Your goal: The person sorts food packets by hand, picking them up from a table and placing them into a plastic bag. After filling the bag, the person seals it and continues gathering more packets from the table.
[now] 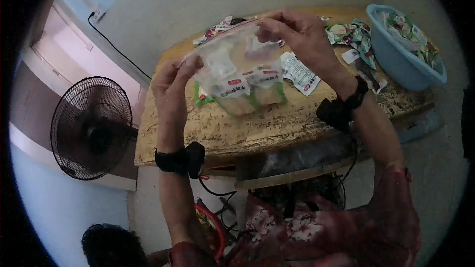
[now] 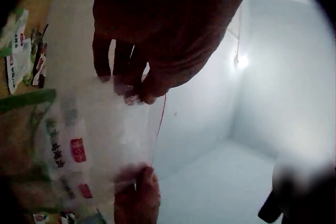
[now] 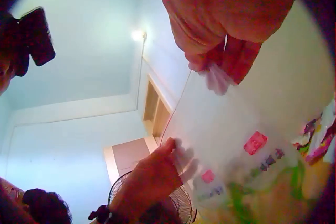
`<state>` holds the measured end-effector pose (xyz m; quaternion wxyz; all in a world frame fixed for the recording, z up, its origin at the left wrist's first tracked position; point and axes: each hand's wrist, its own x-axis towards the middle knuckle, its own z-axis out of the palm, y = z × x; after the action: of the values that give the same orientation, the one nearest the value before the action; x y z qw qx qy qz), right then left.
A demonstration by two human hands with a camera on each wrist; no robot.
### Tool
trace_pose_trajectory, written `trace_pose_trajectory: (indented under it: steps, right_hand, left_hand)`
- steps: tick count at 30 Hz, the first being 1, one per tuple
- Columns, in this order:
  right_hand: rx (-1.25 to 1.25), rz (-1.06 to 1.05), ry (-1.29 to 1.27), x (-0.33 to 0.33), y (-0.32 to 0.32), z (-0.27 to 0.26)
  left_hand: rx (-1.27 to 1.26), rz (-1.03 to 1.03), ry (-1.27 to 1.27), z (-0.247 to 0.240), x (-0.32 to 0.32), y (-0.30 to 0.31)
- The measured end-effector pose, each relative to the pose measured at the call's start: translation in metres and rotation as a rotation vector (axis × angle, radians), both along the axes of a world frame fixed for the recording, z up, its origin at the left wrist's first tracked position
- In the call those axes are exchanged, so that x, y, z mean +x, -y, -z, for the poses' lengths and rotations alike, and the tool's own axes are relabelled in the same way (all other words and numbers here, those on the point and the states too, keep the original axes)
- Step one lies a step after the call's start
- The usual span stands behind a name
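A clear zip-type plastic bag (image 1: 213,71) with a red line along its top edge hangs upright above the wooden table, with white and green printed packets (image 1: 252,83) inside. My left hand (image 1: 173,81) pinches its top left corner, and my right hand (image 1: 307,37) pinches the top right corner. In the left wrist view the left hand (image 2: 152,29) grips the bag's edge (image 2: 121,129) with the fingertips. The right wrist view shows the right hand (image 3: 226,19) pinching the clear film (image 3: 220,108) of the bag.
On the table (image 1: 217,138) lie a white printed packet (image 1: 300,73) and crumpled colourful wrappers (image 1: 349,34). A blue basin (image 1: 403,62) of wrappers stands at the right. A black fan (image 1: 94,128) is at the left, and a person's dark-haired head (image 1: 113,244) is at the lower left.
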<state>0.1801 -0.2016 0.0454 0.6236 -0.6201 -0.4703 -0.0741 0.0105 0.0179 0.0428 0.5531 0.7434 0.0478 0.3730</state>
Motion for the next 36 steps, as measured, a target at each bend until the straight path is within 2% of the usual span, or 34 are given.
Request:
trace_pose_trajectory:
  steps: [2,5,8,11,15,18,20,23,26,28,30,32,36]
  right_hand:
    - [0.086,-0.033,0.050,-0.001,-0.002,-0.002]
    - [0.021,-0.073,-0.004,-0.005,0.002,-0.004]
    - [-0.001,-0.124,-0.105,-0.010,0.003,0.001]
    - [0.043,-0.118,-0.067,-0.010,0.000,0.005]
    - [0.056,-0.228,-0.100,-0.008,0.002,-0.001]
    - [0.063,-0.225,-0.123,-0.009,0.000,0.005]
    - [0.064,-0.186,-0.085,-0.005,-0.003,0.014]
    - [-0.189,-0.215,0.023,0.003,0.000,0.028]
    - [-0.123,-0.304,-0.150,0.000,0.002,0.028]
    - [-0.158,-0.310,-0.139,-0.002,0.002,0.024]
    - [-0.162,-0.311,-0.125,0.000,0.001,0.022]
    - [-0.136,-0.312,-0.113,0.003,-0.002,0.027]
    - [-0.179,-0.231,-0.297,-0.002,0.002,0.021]
  left_hand:
    - [0.019,-0.002,0.104,0.004,0.001,-0.004]
    - [-0.040,0.084,0.134,0.007,-0.001,-0.003]
    - [-0.033,0.030,0.097,0.015,-0.003,-0.004]
    - [0.014,0.084,0.099,0.011,-0.006,0.012]
    - [-0.090,0.151,-0.054,0.032,-0.009,0.017]
    - [-0.022,0.230,-0.133,0.044,-0.012,0.007]
    - [-0.051,0.153,-0.097,0.047,-0.010,0.011]
    - [-0.019,0.092,-0.094,0.042,-0.011,0.014]
    - [-0.083,0.130,-0.053,0.035,-0.011,0.017]
    - [-0.099,0.130,-0.073,0.036,-0.014,0.018]
    - [-0.038,0.081,-0.131,0.034,-0.013,0.017]
    - [-0.068,0.090,-0.085,0.036,-0.010,0.016]
    - [-0.137,0.081,-0.108,0.039,-0.009,0.011]
